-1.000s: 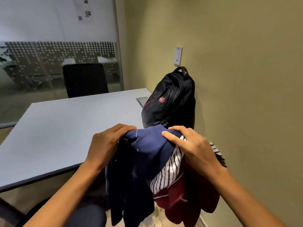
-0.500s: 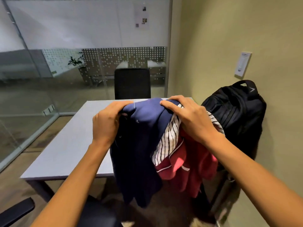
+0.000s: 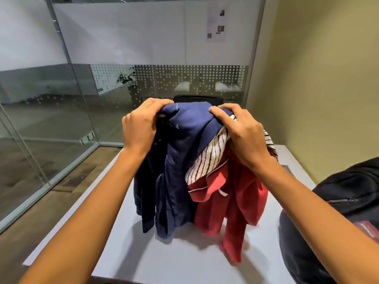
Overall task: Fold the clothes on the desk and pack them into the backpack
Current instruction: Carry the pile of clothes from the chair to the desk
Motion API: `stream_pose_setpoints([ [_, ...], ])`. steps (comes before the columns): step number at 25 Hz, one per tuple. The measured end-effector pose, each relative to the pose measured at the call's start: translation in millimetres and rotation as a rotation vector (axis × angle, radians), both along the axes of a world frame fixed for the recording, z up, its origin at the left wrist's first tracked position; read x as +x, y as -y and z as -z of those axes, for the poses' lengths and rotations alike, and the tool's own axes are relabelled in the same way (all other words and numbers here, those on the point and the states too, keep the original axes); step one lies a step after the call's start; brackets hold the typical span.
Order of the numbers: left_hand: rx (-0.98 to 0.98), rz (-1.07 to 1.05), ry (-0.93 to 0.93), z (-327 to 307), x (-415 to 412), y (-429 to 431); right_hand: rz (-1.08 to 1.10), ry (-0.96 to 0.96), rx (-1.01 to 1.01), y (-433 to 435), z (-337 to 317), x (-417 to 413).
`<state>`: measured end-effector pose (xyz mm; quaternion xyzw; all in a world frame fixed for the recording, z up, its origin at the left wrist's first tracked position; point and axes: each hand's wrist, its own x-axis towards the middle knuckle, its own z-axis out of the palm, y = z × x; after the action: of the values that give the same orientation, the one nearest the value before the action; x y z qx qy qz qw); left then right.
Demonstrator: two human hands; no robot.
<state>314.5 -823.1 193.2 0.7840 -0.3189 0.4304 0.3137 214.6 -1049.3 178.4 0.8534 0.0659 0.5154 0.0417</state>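
Observation:
A bundle of clothes hangs from both my hands above the grey desk (image 3: 184, 261). It holds a navy blue garment (image 3: 180, 160), a white garment with black stripes (image 3: 207, 160) and a red garment (image 3: 233, 197). My left hand (image 3: 141, 128) grips the bundle's top on the left. My right hand (image 3: 242, 134) grips the top on the right, over the striped cloth. The lowest red and navy ends reach down to the desktop. The black backpack (image 3: 338, 203) with a red patch stands at the desk's right side, against the wall.
A black office chair (image 3: 198, 98) stands behind the desk, mostly hidden by the clothes. A glass partition (image 3: 51, 119) runs along the left and back. The olive wall (image 3: 328, 78) borders the desk on the right. A small hatch (image 3: 287, 168) sits in the desktop near the wall.
Both hands have carried the bundle from beside the desk to above its middle. The view has swung left, so the backpack now sits at the right edge.

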Motion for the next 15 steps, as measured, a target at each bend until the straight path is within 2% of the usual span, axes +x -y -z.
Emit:
stream_pose_setpoints([
  [4,0.115,-0.018,-0.095,55.1,33.2,-7.5,-0.072,-0.101,0.006,5.0,74.5,47.9],
  [10,0.344,-0.005,-0.398,171.3,54.4,-16.8,-0.158,-0.477,-0.033,17.4,200.6,68.1],
  [15,0.409,0.029,-0.624,231.7,40.6,-9.1,-0.191,-0.786,-0.074,28.7,266.3,54.9],
])
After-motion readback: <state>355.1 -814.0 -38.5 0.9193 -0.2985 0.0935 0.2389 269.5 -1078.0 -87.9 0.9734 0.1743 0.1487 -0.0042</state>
